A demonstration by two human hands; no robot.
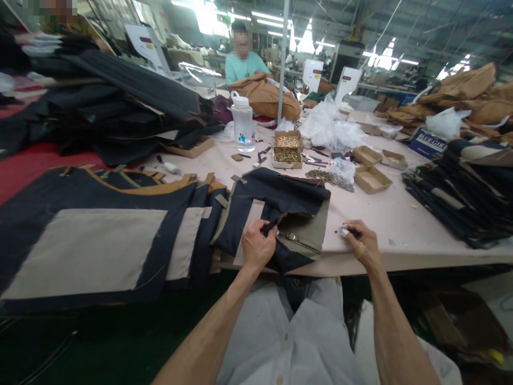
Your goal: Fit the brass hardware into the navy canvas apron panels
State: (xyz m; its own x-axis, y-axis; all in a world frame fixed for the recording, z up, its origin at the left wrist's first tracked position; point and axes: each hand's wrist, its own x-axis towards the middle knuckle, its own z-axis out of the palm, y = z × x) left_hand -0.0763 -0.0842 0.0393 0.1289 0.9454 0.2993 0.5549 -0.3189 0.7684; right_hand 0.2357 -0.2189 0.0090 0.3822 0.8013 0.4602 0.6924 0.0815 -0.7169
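Note:
A dark navy garment piece [276, 187] with olive lining lies at the table's front edge, partly opened out. A metal zipper with a slider [289, 236] runs along the lining. My left hand [258, 243] is closed on a fold of dark cloth beside the zipper. To the right of the garment, my right hand [360, 240] is over the pale tabletop, its fingers curled together with white coverings on the tips; what they hold, if anything, is too small to tell. A tiny dark piece [335, 232] lies just left of those fingers.
Small boxes of metal parts [287, 155], a water bottle [242, 123] and plastic bags [328, 125] stand behind. Navy panels [92, 240] lie at left; dark garments are stacked at left and right [460, 187]. A person in teal [244, 67] is across the table.

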